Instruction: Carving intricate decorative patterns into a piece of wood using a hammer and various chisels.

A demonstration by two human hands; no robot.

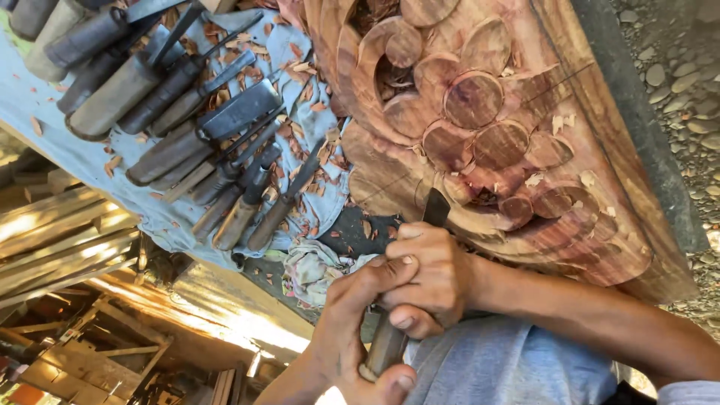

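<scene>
Both your hands close on one chisel [390,337] at the bottom of the frame: your left hand [352,330] wraps the wooden handle low down, thumb over its butt, while your right hand [431,277] grips higher, fingers curled tight, likely to steady the blade. Its dark steel tip [436,206] meets the carved wood panel [525,150] at about 12 o'clock from your knuckles, set into a groove beside rounded, petal-like forms. At 10 o'clock, a row of spare chisels [187,127] lies fanned on a pale blue cloth [90,150] strewn with wood chips [300,67], handles toward you, apparently within easy reach. At 8 o'clock lie stacked timber planks [60,240]; gravel ground [682,75] shows at 2 o'clock
</scene>
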